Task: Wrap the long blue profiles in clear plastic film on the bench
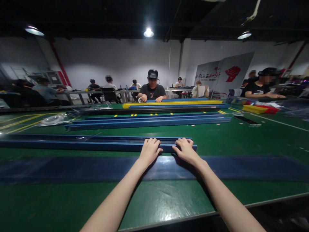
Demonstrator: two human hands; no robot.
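A long blue channel (116, 145) lies across the green table, its right end in front of me. My left hand (151, 150) is closed over its near wall, the fingers reaching inside and the thumb on the near face. Closer to the right end, my right hand (185, 150) grips the same channel in a like way, its fingertips partly hidden. Between my forearms and the channel, a flat translucent blue plastic strip (96, 167) stretches from side to side, under both wrists.
Beyond are blue profiles (154, 121), a black profile (154, 111) and a yellow profile (173, 104). Across the table (149, 206) sits a person (153, 88). A phone (247, 120) and a yellow tray (254, 109) lie right; clear-wrapped coils (53, 119) lie left.
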